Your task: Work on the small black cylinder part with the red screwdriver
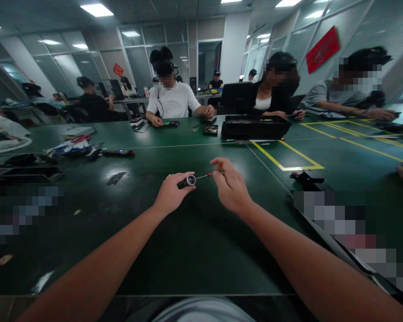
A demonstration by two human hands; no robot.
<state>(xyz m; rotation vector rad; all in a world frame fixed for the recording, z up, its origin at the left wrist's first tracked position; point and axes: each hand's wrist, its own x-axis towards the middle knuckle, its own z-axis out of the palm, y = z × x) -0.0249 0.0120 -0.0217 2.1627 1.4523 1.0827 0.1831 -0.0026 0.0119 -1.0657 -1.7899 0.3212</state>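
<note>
because the left hand [170,191] pinches the round black part [191,180] only between thumb and fingers, a sideways push from the screwdriver [209,175] could twist it loose — or the thin tip might skid toward the thumb. whether that tip touches the part, i cannot tell. all of this sits on the near side of the black box [255,129], a little left of it. the right hand [231,184] has its fingertips closed around the screwdriver's red end, forefinger bent above; both forearms angle inward, wrists nearly straight.
</note>
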